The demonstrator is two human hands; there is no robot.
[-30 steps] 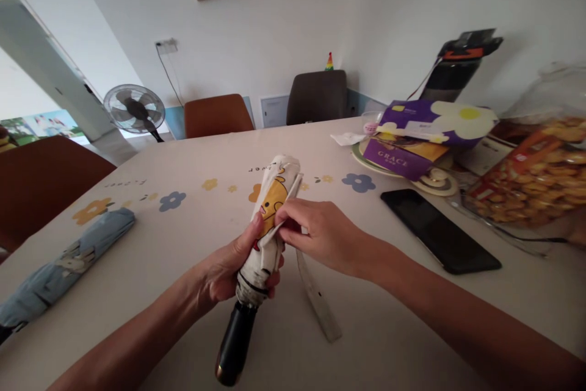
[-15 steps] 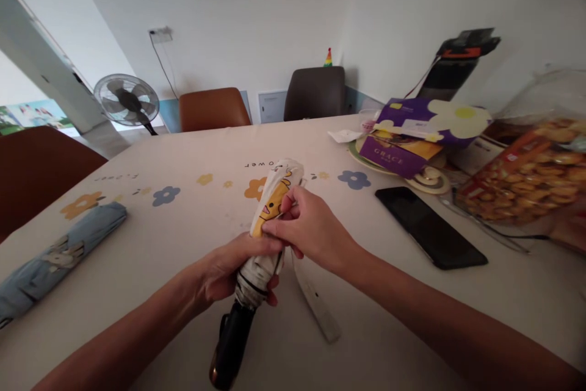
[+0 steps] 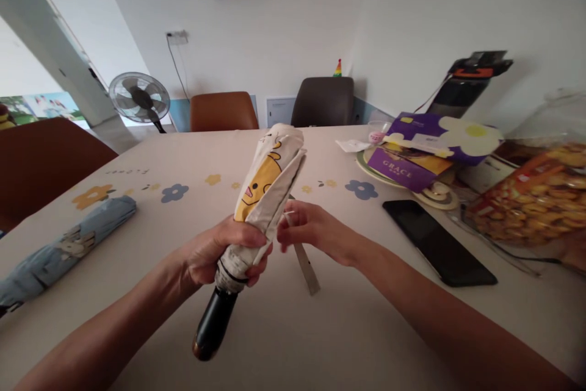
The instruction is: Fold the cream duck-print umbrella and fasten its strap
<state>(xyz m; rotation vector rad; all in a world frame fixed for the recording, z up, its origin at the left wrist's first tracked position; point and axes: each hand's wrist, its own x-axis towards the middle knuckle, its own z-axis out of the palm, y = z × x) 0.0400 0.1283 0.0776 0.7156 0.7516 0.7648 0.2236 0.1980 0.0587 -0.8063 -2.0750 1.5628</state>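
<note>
A folded umbrella [image 3: 263,186], cream with a yellow cartoon animal, tilts up and away from me above the table. My left hand [image 3: 231,247] is wrapped round its lower canopy, just above the black handle [image 3: 213,327]. Loose fabric folds stand out along the canopy's right side. A pale strap [image 3: 307,272] hangs beside the umbrella, partly behind my right hand [image 3: 315,229]. The right hand is close to the folds, its fingers bent, with a gap between thumb and forefinger. Its fingertips are slightly blurred.
A blue folded umbrella [image 3: 73,247] lies at the left on the flowered tablecloth [image 3: 357,330]. On the right are a black phone [image 3: 434,241], a purple box [image 3: 398,168] on a plate, and a large snack jar [image 3: 535,196]. Chairs and a fan [image 3: 140,98] stand beyond.
My right hand has come off the canopy and moved slightly to its right. The umbrella has risen a little in my left hand, and its fabric folds now show more. The view has shifted.
</note>
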